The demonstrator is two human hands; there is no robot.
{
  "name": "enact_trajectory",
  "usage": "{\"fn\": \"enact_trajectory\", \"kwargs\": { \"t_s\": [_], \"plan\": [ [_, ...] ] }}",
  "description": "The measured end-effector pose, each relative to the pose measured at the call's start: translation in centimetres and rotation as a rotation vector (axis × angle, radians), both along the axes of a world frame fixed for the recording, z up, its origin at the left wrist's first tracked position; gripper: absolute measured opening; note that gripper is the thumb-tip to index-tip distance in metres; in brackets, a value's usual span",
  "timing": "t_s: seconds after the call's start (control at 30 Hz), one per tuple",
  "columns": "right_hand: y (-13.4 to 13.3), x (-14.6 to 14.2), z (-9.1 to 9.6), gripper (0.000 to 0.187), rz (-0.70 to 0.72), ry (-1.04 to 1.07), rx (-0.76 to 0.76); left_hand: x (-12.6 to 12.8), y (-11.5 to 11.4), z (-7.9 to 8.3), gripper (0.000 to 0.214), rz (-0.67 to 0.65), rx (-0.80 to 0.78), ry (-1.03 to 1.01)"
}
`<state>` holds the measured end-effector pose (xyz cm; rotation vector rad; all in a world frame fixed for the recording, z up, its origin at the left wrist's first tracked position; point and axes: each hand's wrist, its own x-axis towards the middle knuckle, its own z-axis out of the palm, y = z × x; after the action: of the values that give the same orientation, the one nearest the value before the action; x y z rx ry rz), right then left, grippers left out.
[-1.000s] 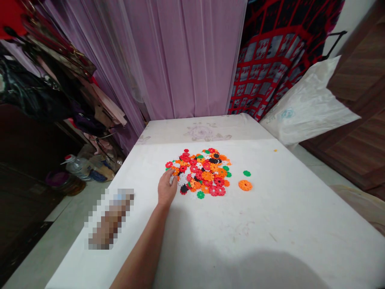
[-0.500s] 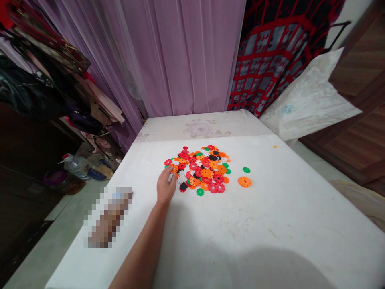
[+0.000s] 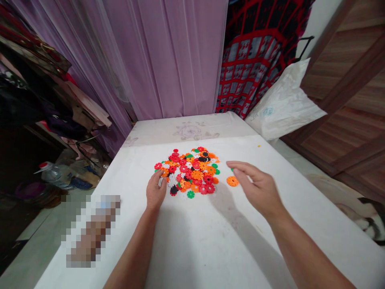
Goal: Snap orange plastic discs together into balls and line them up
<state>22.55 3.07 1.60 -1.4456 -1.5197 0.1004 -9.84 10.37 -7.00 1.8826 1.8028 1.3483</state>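
Head view: mid-frame lies a pile of multicoloured, notched plastic discs (image 3: 197, 175). The left hand (image 3: 155, 195) curls beside it, grip unclear; the right hand (image 3: 263, 193), fingers parted, hangs by a round orange plastic disc (image 3: 232, 182), probably best pinched by its rim.

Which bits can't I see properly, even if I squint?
All in the head view:
Green plastic-looking piece: all but a sliver hidden by the bare right hand.
Lower part of the heaped red, orange, green, black and white notched discs: covered by the top ones.
Brown-and-blue shape at left: masked by blocky pixels.
Yellow speck: too small to name.
Bare left forearm and right forearm: cut off by the bottom edge.
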Motion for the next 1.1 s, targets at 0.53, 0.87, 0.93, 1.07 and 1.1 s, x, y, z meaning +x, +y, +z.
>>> {"fn": "enact_trajectory", "kwargs": {
  "t_s": [0.53, 0.87, 0.93, 1.07, 1.1],
  "plan": [
    [8.3, -2.4, -1.9, 0.031, 0.171, -0.637, -0.580, -0.6, 0.2, -0.3, 0.032, -0.004, 0.009, 0.028],
    [9.4, -2.5, -2.0, 0.029, 0.231, -0.607, -0.596, -0.4, 0.2, -0.1, 0.032, -0.001, 0.014, -0.002],
    [9.4, -2.2, -2.2, 0.031, 0.238, -0.576, -0.585, -0.5, 0.2, -0.3, 0.032, -0.006, 0.022, 0.008],
    [9.3, -1.7, -2.8, 0.035, 0.226, -0.554, -0.576, -0.6, 0.3, -0.7, 0.034, 0.007, 0.032, 0.041],
    [9.3, -1.6, -2.9, 0.034, 0.220, -0.556, -0.579, -0.6, 0.3, -0.7, 0.034, 0.013, 0.033, 0.045]
  ]
}}
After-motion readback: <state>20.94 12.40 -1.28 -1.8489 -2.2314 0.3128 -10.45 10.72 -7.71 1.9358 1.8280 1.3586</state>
